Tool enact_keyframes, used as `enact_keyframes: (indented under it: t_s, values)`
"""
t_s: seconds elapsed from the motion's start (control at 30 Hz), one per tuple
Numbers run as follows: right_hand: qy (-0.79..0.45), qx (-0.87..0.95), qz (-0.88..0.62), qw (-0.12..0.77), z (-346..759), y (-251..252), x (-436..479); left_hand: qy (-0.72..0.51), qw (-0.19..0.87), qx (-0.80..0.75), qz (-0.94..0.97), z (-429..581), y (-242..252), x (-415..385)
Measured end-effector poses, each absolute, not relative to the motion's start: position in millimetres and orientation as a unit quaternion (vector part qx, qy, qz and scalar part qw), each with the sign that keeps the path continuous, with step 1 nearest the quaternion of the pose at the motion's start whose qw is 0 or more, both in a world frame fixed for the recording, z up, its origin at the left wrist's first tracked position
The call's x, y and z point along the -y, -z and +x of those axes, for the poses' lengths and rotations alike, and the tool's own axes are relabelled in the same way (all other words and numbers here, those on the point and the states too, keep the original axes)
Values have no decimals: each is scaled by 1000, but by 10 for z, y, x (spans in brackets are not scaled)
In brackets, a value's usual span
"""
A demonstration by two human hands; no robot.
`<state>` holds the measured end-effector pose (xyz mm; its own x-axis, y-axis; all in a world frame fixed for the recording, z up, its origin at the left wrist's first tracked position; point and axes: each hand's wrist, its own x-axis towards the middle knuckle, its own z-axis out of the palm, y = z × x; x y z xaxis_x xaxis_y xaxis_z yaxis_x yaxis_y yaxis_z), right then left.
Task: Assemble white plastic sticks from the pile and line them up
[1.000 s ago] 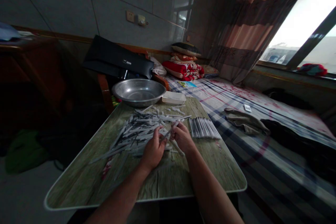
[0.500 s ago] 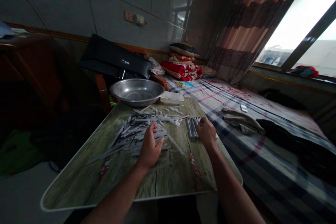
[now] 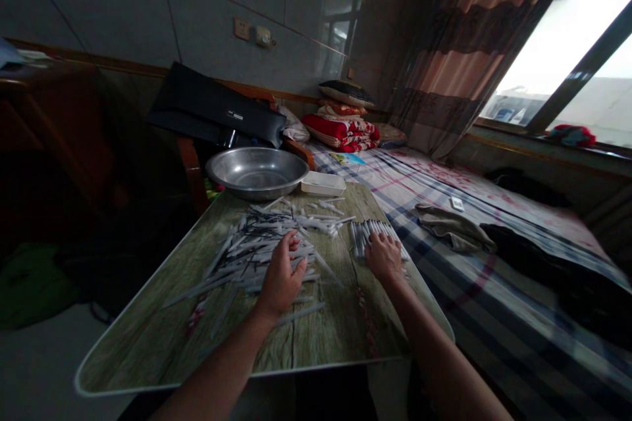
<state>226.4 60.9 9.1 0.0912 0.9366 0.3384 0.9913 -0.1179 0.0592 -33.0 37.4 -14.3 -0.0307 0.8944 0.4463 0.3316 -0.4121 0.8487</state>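
A loose heap of thin grey-white sticks point(image 3: 257, 243) covers the middle of a green wood-grain table point(image 3: 148, 342). My left hand point(image 3: 282, 275) lies flat on the near right part of that heap, fingers spread. A neat row of the same sticks point(image 3: 368, 231) lies side by side by the table's right edge. My right hand point(image 3: 384, 256) rests palm down on the near end of this row, fingers stretched out over it. Neither hand holds anything.
A steel basin point(image 3: 257, 172) and a small white tray point(image 3: 323, 183) stand at the table's far end. A black bag point(image 3: 212, 112) sits on a chair behind. A bed point(image 3: 494, 237) with plaid sheet, clothes and folded blankets runs along the right, under a curtained window.
A second ago both hands held one stick together over the heap. My right hand has since moved right onto the neat row; my left has settled flat on the heap.
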Motion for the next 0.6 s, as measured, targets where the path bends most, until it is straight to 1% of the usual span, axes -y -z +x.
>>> enact_keyframes:
  t_s: [0.3, 0.6]
  values:
    - [118, 669, -729, 82, 2282, 11, -534, -533, 254, -481, 648, -337, 140, -364]
    - [93, 680, -722, 84, 2325, -12, -489, -533, 252, -477, 652, -343, 155, -384]
